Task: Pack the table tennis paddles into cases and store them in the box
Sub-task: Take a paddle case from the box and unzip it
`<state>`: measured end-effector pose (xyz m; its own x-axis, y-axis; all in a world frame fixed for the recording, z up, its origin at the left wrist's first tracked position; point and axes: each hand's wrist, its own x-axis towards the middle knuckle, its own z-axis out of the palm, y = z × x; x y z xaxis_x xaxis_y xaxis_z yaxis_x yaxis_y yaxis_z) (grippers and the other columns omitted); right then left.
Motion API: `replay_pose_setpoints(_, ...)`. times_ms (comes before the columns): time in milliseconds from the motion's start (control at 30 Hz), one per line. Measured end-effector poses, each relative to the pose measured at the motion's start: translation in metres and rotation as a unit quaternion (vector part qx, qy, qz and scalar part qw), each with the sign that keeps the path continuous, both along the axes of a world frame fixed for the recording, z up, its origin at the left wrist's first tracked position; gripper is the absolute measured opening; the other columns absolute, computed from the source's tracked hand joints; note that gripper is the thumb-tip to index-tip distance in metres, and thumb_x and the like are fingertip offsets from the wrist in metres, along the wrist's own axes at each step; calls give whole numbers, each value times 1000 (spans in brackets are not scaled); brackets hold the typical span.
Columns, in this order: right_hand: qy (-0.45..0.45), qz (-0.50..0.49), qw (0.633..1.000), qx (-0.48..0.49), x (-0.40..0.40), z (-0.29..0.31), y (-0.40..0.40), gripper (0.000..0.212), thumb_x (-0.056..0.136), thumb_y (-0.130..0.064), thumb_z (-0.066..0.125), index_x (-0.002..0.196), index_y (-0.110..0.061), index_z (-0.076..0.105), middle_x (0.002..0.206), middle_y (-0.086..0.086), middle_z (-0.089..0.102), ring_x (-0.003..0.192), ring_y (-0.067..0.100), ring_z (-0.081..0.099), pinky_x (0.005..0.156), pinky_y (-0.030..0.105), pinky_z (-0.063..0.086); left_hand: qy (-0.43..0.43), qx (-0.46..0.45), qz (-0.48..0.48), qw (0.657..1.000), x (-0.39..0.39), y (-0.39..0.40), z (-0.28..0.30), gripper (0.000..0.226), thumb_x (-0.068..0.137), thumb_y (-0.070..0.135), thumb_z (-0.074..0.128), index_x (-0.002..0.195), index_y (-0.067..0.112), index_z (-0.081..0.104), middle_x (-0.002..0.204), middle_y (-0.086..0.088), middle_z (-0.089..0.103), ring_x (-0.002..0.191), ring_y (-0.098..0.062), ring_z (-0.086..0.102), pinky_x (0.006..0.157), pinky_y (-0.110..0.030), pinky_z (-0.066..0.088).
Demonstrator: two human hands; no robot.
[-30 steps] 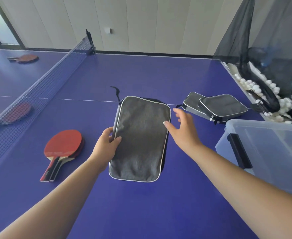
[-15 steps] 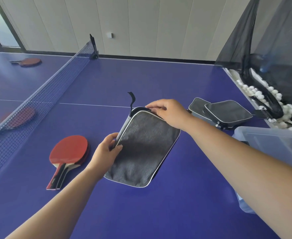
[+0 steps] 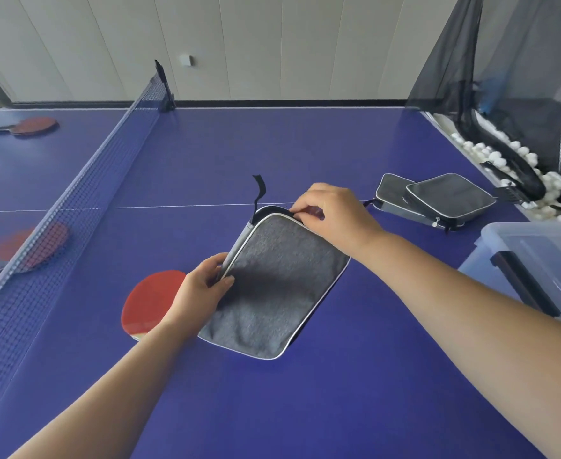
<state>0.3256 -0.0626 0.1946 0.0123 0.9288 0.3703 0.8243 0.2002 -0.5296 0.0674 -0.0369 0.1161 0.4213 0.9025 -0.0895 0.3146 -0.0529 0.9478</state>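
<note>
Nearest, a grey paddle case [image 3: 274, 286] is held tilted just above the blue tabletop [image 3: 305, 409], its near corner low and its far end raised. The left hand [image 3: 197, 294] grips the case's left edge, thumb on top and fingers [image 3: 221, 260] curled under. Partly hidden behind that hand lies a red paddle [image 3: 149, 301] on the tabletop. The right hand [image 3: 333, 215] is at the case's far end, its fingers [image 3: 300, 208] pinched together on the open top edge, where a black strap [image 3: 259, 190] stands up. To the right, a clear plastic box [image 3: 537, 263] with a dark latch sits at the tabletop's edge. Farther right, two more cases [image 3: 438, 200] lie overlapping. Beyond the net [image 3: 73, 207] on the left, another red paddle [image 3: 33, 246] shows through the mesh, and a third [image 3: 30, 125] lies far off. White balls [image 3: 491, 154] are heaped in a tray past the tabletop's right side.
</note>
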Motion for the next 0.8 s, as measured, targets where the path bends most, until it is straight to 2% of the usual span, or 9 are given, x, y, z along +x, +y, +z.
replay_pose_setpoints(133,25,-14,995,-96,-10,3,1,14,86,-7,64,88,-20,68,90,-5,66,76,7,59,69,17,44,4,-4,-14,1000,-10,7,-5,37,96,2,55,121,29,62,104,10,73,94,-4,68,81,-18,51)
replay_pose_setpoints(200,2,-6,987,-159,-9,7,0,14,85,-9,62,87,-23,65,90,-7,67,79,6,59,70,17,44,9,-1,-18,1000,-13,8,-8,37,96,1,56,120,28,63,102,12,73,93,-2,67,79,-15,51)
replay_pose_setpoints(300,-43,-1,975,-216,-6,14,-2,12,85,-15,61,85,-26,64,91,-10,64,83,7,59,74,21,48,18,8,-13,1000,-12,9,-11,42,94,0,58,116,35,64,102,15,73,97,-1,66,85,-19,49)
replay_pose_setpoints(500,-54,-15,959,-277,-1,22,-2,10,81,-21,62,77,-30,60,89,-11,63,83,13,62,72,33,55,12,9,0,1000,-3,6,-15,47,92,0,60,109,44,63,101,20,72,98,0,65,92,-26,48)
replay_pose_setpoints(600,-59,-10,966,-253,0,23,-5,10,80,-18,62,80,-28,59,85,-11,61,80,13,61,70,32,53,7,14,8,1000,0,3,-14,48,92,2,60,109,46,63,103,18,72,100,-3,65,95,-30,49)
replay_pose_setpoints(733,-43,-8,989,-144,3,25,-10,8,82,-9,61,85,-16,62,76,-10,60,67,7,53,61,14,42,-13,12,17,1000,9,-4,-5,63,94,3,59,98,65,61,103,23,71,101,3,64,91,-24,47)
replay_pose_setpoints(800,-19,-13,995,-96,7,23,-10,9,81,-7,63,84,-15,65,73,-11,59,63,4,52,60,13,41,-29,7,20,999,13,-7,0,66,94,1,57,98,67,61,105,23,71,103,3,64,93,-24,47)
